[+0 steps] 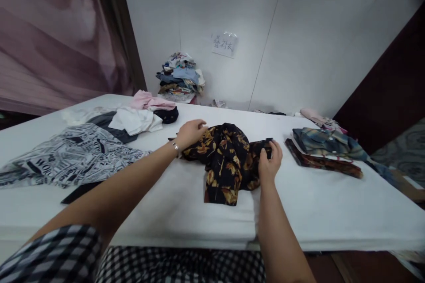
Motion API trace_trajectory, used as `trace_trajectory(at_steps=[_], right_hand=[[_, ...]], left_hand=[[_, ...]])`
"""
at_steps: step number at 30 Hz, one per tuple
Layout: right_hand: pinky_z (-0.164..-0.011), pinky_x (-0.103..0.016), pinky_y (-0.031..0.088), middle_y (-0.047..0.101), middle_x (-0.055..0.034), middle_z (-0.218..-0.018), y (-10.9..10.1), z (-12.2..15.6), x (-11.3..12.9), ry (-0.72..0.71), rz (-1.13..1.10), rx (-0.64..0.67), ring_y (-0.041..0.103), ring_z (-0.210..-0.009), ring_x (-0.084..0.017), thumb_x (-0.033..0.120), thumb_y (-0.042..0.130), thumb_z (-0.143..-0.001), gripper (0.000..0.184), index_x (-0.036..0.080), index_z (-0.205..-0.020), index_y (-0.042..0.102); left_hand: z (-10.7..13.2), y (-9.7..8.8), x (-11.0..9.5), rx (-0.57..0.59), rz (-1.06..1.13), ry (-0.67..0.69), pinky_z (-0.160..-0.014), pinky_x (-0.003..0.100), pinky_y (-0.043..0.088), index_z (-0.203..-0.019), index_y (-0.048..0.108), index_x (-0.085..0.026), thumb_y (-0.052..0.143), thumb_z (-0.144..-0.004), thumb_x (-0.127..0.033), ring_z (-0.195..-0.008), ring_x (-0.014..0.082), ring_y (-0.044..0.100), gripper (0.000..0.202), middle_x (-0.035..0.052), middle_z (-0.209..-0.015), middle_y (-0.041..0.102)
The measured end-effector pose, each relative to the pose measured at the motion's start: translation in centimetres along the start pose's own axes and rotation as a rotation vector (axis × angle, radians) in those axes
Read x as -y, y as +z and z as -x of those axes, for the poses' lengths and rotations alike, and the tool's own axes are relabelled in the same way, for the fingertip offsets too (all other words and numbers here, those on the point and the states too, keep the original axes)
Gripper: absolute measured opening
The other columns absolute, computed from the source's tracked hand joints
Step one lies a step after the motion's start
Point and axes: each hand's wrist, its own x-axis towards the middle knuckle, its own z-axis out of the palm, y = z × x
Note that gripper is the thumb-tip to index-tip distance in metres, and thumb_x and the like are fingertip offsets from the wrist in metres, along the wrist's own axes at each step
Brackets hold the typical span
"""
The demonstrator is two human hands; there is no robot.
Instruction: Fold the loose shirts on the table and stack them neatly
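A black shirt with a golden-brown leaf print (226, 159) lies crumpled in the middle of the white table (186, 212). My left hand (191, 132) grips its upper left edge, fingers curled over the cloth. My right hand (269, 161) pinches the shirt's right edge between thumb and fingers. A bracelet sits on my left wrist.
A black-and-white lettered garment (73, 154) is spread at the left, with white, dark and pink clothes (139, 115) behind it. Folded plaid and dark shirts (325, 150) lie at the right. A pile of clothes (181, 77) stands against the wall under a paper label (225, 44).
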Motion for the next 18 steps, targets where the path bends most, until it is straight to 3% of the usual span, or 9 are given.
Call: trace_trajectory(at_steps=[3, 6, 9, 11, 13, 16, 18], right_hand=[[-0.1, -0.045, 0.041, 0.063, -0.0081, -0.111, 0.5, 1.3, 1.9, 0.01, -0.104, 0.36, 0.055, -0.109, -0.026, 0.042, 0.06, -0.078, 0.04, 0.024, -0.113, 0.064], [-0.103, -0.045, 0.039, 0.059, -0.0073, -0.126, 1.2, 2.8, 2.5, -0.022, -0.043, 0.841, 0.053, -0.117, -0.026, 0.044, 0.066, -0.074, 0.055, 0.026, -0.126, 0.058], [-0.108, -0.046, 0.033, 0.046, -0.0098, -0.142, 1.8, 4.0, 1.8, -0.065, 0.171, 1.064, 0.041, -0.13, -0.029, 0.04, 0.071, -0.071, 0.067, 0.024, -0.133, 0.053], [-0.106, -0.043, 0.035, 0.051, -0.0111, -0.136, 2.2, 4.4, 0.7, -0.089, 0.292, 1.066, 0.046, -0.125, -0.028, 0.031, 0.069, -0.073, 0.057, 0.022, -0.128, 0.058], [-0.1, -0.038, 0.04, 0.062, -0.0089, -0.12, 2.3, 4.3, -0.6, -0.086, 0.309, 1.004, 0.055, -0.112, -0.024, 0.024, 0.06, -0.077, 0.037, 0.022, -0.114, 0.066], [-0.089, -0.036, 0.047, 0.069, -0.0046, -0.098, 1.5, 2.8, -2.2, 0.049, 0.136, 0.808, 0.062, -0.093, -0.021, 0.027, 0.054, -0.081, 0.023, 0.022, -0.096, 0.071], [-0.082, -0.037, 0.051, 0.071, -0.0045, -0.092, 0.0, 0.5, -2.7, 0.212, -0.064, 0.613, 0.063, -0.087, -0.022, 0.034, 0.058, -0.079, 0.025, 0.02, -0.097, 0.07]], left_hand=[[3.5, 1.5, 2.7, 0.113, -0.133, 0.007, -0.093, 0.037, 0.045, -0.117, 0.06, -0.018, 0.053, -0.081, -0.049, -0.109, 0.0273, 0.058, 0.048, 0.0115, -0.119, 0.064], [6.1, 3.5, 4.8, 0.194, -0.256, 0.052, -0.102, 0.041, 0.039, -0.132, 0.049, -0.017, 0.057, -0.078, -0.055, -0.125, 0.03, 0.047, 0.067, 0.015, -0.138, 0.051], [7.4, 4.8, 5.8, 0.229, -0.305, 0.088, -0.103, 0.047, 0.036, -0.136, 0.045, -0.017, 0.059, -0.076, -0.055, -0.129, 0.0326, 0.042, 0.073, 0.0157, -0.142, 0.046], [7.5, 4.9, 6.0, 0.242, -0.285, 0.114, -0.102, 0.049, 0.035, -0.135, 0.046, -0.019, 0.062, -0.074, -0.05, -0.13, 0.0331, 0.041, 0.071, 0.0146, -0.144, 0.045], [7.3, 4.3, 6.0, 0.209, -0.21, 0.113, -0.101, 0.048, 0.036, -0.125, 0.057, -0.021, 0.062, -0.072, -0.035, -0.126, 0.0318, 0.046, 0.056, 0.0123, -0.137, 0.053], [6.1, 1.9, 6.3, 0.09, -0.104, 0.026, -0.094, 0.045, 0.044, -0.093, 0.071, -0.023, 0.053, -0.066, -0.016, -0.103, 0.0298, 0.062, 0.032, 0.0092, -0.102, 0.072], [4.9, -0.5, 6.8, -0.009, -0.061, -0.033, -0.085, 0.043, 0.049, -0.083, 0.07, -0.024, 0.048, -0.066, -0.014, -0.089, 0.0286, 0.066, 0.03, 0.0069, -0.083, 0.073]])
